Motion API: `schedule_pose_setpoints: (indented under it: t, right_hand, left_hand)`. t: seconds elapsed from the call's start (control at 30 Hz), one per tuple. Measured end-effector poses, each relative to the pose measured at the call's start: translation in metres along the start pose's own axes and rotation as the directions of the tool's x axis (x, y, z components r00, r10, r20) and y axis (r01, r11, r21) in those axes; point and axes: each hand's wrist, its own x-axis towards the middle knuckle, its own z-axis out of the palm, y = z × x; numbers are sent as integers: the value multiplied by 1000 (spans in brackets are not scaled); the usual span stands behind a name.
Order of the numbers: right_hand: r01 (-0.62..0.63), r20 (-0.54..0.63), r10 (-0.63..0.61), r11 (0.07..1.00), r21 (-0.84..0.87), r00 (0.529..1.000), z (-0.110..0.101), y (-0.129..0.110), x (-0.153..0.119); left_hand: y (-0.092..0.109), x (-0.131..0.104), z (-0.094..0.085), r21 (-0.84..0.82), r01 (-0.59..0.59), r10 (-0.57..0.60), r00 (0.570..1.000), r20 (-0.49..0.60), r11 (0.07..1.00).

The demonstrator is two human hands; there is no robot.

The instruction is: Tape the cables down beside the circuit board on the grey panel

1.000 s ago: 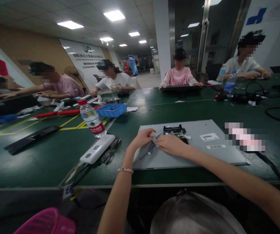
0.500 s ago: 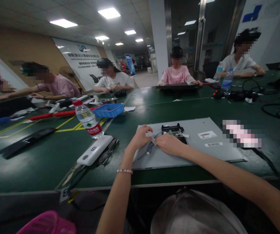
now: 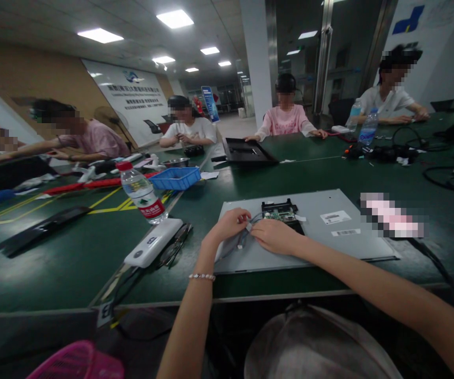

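One left hand (image 3: pixel 233 223) and one right hand (image 3: pixel 275 236) flank a grey cable (image 3: pixel 243 235) over a metal panel (image 3: pixel 315 229), below frame centre; whether either grasps it cannot be told.

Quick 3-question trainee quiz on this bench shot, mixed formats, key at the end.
1. Which lies right alongside the white oblong device?
a) pink basket
b) glasses
c) blue tray

2. True or false: on the grey panel, the right hand is closer to the green circuit board than the left hand is.

3. Fill in: the bottle standing just beyond the white oblong device has a ____ cap.

Key: 1 b; 2 true; 3 red.
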Motion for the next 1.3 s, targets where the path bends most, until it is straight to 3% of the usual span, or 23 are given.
schedule_pose_setpoints:
  t: [0.3, 0.57, 0.93, 1.3]
  right_hand:
    - [-3, -15, 3, 1000, -4, 1000, 4, 0, 1]
    - [-31, 42, 36, 994, -102, 998, 11, 4, 7]
    - [-52, 39, 57, 993, -111, 998, 10, 2, 7]
    - [-168, 49, 168, 986, 4, 985, 2, -5, 12]
  left_hand:
    - [4, 5, 7, 58, 51, -48, 998, -43, 997]
    - [4, 9, 9, 91, 26, -22, 999, -46, 995]
    - [9, 7, 6, 111, 26, -22, 999, -35, 994]
    - [8, 4, 7, 75, 1, 2, 999, -35, 997]
